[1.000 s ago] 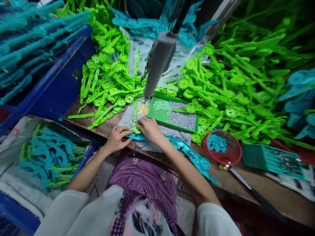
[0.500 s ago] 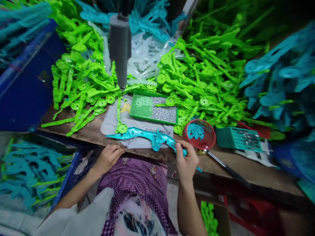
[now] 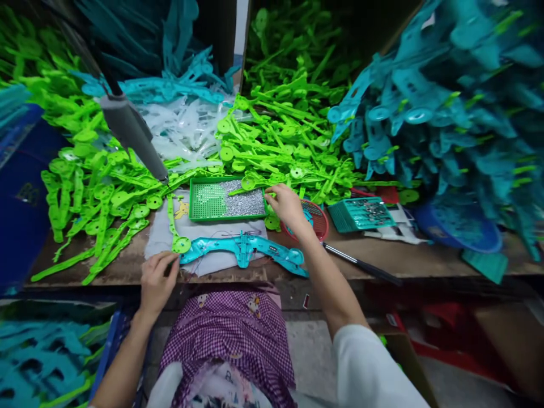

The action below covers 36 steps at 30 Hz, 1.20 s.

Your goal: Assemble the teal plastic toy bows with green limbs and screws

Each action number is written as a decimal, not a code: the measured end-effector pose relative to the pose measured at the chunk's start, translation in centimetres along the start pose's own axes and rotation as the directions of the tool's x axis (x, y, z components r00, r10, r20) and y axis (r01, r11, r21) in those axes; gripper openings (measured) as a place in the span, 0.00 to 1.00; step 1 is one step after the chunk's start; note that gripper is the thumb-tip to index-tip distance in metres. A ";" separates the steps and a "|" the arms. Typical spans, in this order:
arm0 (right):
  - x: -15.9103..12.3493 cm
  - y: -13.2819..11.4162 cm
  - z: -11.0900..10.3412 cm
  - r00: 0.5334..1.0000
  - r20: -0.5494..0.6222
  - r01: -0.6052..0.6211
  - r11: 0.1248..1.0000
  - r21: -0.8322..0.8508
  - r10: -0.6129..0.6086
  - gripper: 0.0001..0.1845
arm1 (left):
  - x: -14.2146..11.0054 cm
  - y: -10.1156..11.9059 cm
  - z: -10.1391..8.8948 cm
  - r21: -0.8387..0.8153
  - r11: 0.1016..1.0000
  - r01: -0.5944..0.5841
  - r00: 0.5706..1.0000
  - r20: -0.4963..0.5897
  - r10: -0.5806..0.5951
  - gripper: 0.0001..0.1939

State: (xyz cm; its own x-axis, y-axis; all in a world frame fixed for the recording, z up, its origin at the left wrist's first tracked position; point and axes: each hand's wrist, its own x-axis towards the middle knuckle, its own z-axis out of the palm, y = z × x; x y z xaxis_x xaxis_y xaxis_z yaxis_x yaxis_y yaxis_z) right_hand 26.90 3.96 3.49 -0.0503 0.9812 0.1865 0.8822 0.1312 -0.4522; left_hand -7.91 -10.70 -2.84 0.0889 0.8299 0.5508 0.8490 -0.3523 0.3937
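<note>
Right hand (image 3: 288, 205) moved off teal bow (image 3: 244, 253) to green parts (image 3: 272, 180), left fingers (image 3: 164, 267) at bow tip

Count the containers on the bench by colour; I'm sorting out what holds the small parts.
Green tray: 1
Teal tray: 1
Red sieve: 1, by the right hand
Total: 3

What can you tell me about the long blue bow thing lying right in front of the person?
The teal bow piece looks like shiny moulded plastic, long and curved, with a thicker middle and a round end at its right. It lies flat across a grey cloth at the bench's front edge. The left hand touches its left tip.
</note>
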 end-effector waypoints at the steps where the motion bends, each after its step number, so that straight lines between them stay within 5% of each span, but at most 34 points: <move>1: 0.9 -0.5 0.3 1.000 0.010 -0.016 0.999 -0.037 0.017 0.15 | -0.1 0.3 0.5 0.022 1.000 -0.022 1.000 -0.005 0.023 0.06; 7: 3.9 -3.0 3.4 0.994 0.101 -0.034 0.993 -0.117 0.046 0.38 | -0.3 0.7 1.0 0.082 0.996 -0.036 0.996 -0.081 0.043 0.08; 10: 4.0 -2.1 3.5 0.998 0.061 -0.025 1.000 -0.014 0.026 0.34 | -0.6 0.6 0.4 0.096 0.995 -0.021 0.991 -0.133 0.033 0.12; 13: 2.8 0.5 1.4 0.996 -0.074 0.067 0.990 0.124 -0.058 0.22 | -1.4 0.5 0.0 0.099 0.995 -0.025 0.985 -0.168 0.041 0.14; 19: -5.1 4.8 -3.1 0.980 -0.197 0.000 1.000 -0.011 -0.002 0.12 | -2.2 1.3 0.1 0.048 0.995 -0.091 0.983 -0.154 0.098 0.18; 24: -9.5 2.0 -0.1 0.998 -0.034 0.035 0.959 -0.282 -0.046 0.11 | 0.1 5.2 1.5 -0.098 0.988 -0.116 0.984 -0.145 0.102 0.15; 29: -7.6 0.3 1.6 0.992 0.127 0.041 0.913 -0.407 0.011 0.19 | 1.2 8.5 2.7 -0.183 0.966 -0.184 0.976 -0.152 0.157 0.15; 36: -6.1 2.2 0.5 0.977 0.185 0.154 0.947 -0.282 -0.103 0.25 | -0.9 8.8 2.4 -0.237 0.961 -0.141 0.990 -0.043 0.135 0.16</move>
State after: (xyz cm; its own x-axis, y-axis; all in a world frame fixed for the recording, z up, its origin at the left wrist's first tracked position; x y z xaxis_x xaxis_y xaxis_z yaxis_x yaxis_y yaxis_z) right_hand 28.95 -1.61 0.90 -0.2269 0.9716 0.0675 0.9598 0.2349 -0.1538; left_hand 0.71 -13.55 -1.62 0.1799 0.7556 0.6298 0.6802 -0.5581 0.4753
